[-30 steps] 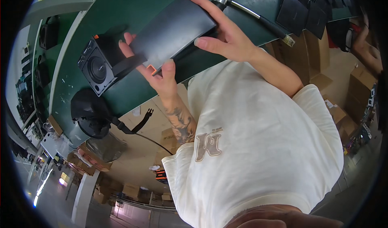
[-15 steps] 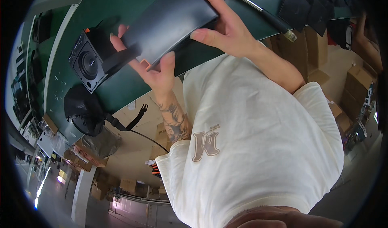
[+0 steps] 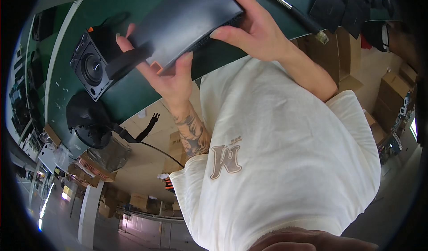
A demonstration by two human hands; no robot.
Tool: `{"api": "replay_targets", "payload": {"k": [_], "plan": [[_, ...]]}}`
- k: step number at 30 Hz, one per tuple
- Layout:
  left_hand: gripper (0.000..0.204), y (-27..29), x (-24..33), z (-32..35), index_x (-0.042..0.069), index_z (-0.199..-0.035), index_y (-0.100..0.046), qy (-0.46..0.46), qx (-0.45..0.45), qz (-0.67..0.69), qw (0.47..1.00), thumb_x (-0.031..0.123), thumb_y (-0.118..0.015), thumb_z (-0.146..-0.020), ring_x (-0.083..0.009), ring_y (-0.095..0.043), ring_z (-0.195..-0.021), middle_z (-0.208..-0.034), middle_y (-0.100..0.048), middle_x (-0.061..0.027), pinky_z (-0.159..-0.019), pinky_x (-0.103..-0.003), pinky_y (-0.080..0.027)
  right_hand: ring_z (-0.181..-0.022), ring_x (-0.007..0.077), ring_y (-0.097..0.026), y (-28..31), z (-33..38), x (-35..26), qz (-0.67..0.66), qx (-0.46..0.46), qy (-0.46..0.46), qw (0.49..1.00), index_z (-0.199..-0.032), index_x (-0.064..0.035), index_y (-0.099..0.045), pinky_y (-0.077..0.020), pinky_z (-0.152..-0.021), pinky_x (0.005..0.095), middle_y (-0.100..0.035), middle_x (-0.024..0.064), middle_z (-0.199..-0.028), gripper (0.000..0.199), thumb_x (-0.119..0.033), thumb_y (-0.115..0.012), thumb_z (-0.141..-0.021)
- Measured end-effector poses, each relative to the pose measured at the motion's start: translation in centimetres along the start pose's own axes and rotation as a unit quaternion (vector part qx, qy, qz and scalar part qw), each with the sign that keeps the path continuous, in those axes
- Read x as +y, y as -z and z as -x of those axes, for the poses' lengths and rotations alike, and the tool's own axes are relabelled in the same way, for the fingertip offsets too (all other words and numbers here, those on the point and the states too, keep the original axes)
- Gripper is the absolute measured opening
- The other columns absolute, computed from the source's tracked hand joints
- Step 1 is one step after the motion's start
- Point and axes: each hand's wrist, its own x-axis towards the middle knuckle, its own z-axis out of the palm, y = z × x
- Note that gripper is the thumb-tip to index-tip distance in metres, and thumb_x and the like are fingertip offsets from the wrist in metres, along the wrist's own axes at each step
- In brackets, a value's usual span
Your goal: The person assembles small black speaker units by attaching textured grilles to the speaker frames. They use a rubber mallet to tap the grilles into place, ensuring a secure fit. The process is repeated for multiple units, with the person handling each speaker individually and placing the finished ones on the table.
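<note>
Flat dark grey rectangular panel (image 3: 187, 21) is gripped by left hand (image 3: 171, 79) and right hand (image 3: 252, 30) above green bench's (image 3: 129, 95) near edge, beside black speaker box (image 3: 91, 66). Step judged: positioning; steady two-handed alignment is needed next.

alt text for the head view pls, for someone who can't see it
Two bare hands hold a flat dark grey rectangular panel over a green workbench: the left hand grips its near end, the right hand its far side. A small black speaker lies on the bench beside the left hand, and the person's cream T-shirt fills the lower frame.
</note>
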Motion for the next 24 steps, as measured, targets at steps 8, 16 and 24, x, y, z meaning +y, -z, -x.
{"api": "replay_targets", "payload": {"k": [8, 16, 24], "plan": [[0.124, 1.2, -2.0, -0.7, 0.004, -0.163, -0.013, -0.05, -0.015, -0.007, 0.999, 0.038, -0.094, -0.075, -0.0309, -0.046, -0.139, -0.16, -0.033, -0.0172, -0.111, -0.04, -0.045, -0.149, 0.0313, -0.032, -0.5, -0.1, 2.3, -0.009, 0.044, 0.037, 0.998, -0.148, -0.0063, -0.048, -0.0288, -0.118, 0.0399, -0.029, 0.0213, -0.161, 0.078, -0.027, -0.087, -0.084], [0.124, 1.9, -1.8, -1.2, 0.002, -0.159, -0.019, -0.027, -0.042, 0.011, 0.999, 0.038, -0.098, -0.069, -0.0284, -0.05, -0.134, -0.152, -0.041, -0.0149, -0.111, -0.042, -0.043, -0.146, 0.0332, -0.037, 1.7, -0.8, 2.0, -0.005, -0.013, 0.074, 0.997, -0.145, -0.0063, -0.051, -0.0316, -0.117, 0.041, -0.035, 0.0212, -0.157, 0.072, -0.024, -0.087, -0.085], [0.092, 0.5, -1.3, -2.6, -0.003, -0.15, -0.033, -0.034, 0.046, 0.028, 0.998, 0.032, -0.086, -0.084, -0.0256, -0.051, -0.131, -0.145, -0.047, -0.0123, -0.111, -0.039, -0.041, -0.13, 0.024, -0.055, -0.9, -2.9, 1.5, -0.01, 0.073, 0.031, 0.997, -0.141, -0.0118, -0.059, -0.0428, -0.111, 0.0346, -0.056, 0.0104, -0.14, 0.06, -0.022, -0.083, -0.087]]}}
